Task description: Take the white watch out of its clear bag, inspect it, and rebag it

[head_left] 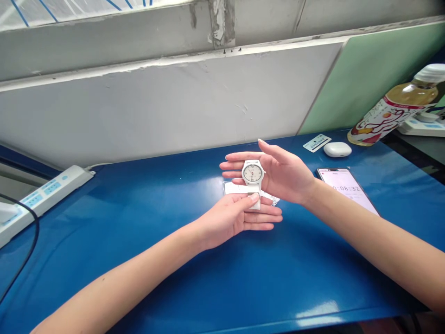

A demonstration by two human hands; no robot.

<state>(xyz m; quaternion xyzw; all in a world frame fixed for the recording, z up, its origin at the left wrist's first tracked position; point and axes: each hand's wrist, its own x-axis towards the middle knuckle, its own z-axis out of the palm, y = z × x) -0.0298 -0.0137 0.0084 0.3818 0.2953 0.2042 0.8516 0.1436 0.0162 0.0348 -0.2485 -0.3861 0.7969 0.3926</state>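
Observation:
A white wristwatch (253, 173) with a round pale dial lies face up across both palms over the blue table. Its lower strap end is pinched under the thumb of my left hand (229, 217), whose other fingers stretch out flat beneath. Under the watch's dial and upper part, my right hand (283, 171) rests palm up with fingers extended and thumb raised apart. Behind the hands, a clear plastic wrapper with a white strip (233, 187) lies on the table, partly covered by them.
On the right are a phone (347, 188) showing a timer, a white earbud case (337, 149), a card (317, 143) and a tilted drink bottle (392, 109). A power strip (48, 195) with a black cable (34, 236) lies at the left. A wall (156, 111) borders the blue table (167, 190).

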